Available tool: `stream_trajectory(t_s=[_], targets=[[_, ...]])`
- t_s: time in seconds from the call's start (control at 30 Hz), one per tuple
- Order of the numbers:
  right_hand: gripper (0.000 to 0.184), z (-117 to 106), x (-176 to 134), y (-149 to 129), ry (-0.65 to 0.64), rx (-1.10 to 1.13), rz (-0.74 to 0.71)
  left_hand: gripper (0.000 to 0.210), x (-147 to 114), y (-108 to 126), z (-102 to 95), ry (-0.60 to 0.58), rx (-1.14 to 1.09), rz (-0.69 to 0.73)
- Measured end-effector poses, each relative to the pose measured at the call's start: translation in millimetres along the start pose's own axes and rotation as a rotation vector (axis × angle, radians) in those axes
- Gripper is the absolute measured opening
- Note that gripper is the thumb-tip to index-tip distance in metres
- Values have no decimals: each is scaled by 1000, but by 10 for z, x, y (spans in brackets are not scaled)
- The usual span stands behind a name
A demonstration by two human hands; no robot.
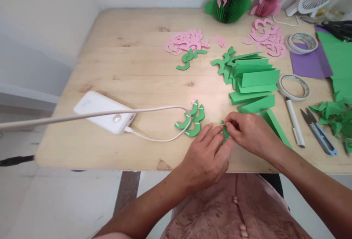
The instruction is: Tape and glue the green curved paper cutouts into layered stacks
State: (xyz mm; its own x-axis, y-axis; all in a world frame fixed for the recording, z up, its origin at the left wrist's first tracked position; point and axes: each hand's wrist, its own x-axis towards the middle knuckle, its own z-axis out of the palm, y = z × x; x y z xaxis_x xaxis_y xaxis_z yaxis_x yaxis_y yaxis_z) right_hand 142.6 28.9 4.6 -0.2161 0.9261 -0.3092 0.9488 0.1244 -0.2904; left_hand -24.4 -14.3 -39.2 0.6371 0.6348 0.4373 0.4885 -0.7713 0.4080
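Observation:
Near the table's front edge, my left hand (210, 153) holds a small curved green paper piece (225, 132) down on the wood, its fingers reaching over the piece. My right hand (244, 131) is closed in a pinch at the upper end of that piece. What lies between its fingertips is too small to make out. Just left of my hands is a cluster of curved green paper pieces (195, 131) with short white strips on them. A bit of pink shows at the top of this cluster. My fingers cover much of the held piece.
A white power bank (103, 110) lies left, its cable (154, 109) looping over the green cluster. Folded green paper strips (257, 77), pink cutouts (187, 41), a tape roll (294, 87), a white pen (294, 123) and blue snips (319, 132) lie beyond and right.

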Motion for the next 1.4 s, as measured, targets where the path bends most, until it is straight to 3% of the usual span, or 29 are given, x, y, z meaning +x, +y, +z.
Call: stream_trajectory(t_s=[0.47, 0.83, 1.03, 1.23, 1.4], targets=[[26, 20, -11, 21, 12, -12, -17, 31, 22, 21, 17, -69, 39, -36], [26, -42, -1, 77, 7, 368, 12, 28, 23, 24, 12, -96, 33, -45], [25, -34, -61, 100, 71, 273, -9, 27, 28, 26, 4, -95, 27, -50], [26, 78, -228, 127, 242, 143, -216, 23, 20, 25, 5, -72, 12, -59], [25, 139, -291, 138, 236, 142, -322, 26, 22, 28, -7, -78, 0, -69]])
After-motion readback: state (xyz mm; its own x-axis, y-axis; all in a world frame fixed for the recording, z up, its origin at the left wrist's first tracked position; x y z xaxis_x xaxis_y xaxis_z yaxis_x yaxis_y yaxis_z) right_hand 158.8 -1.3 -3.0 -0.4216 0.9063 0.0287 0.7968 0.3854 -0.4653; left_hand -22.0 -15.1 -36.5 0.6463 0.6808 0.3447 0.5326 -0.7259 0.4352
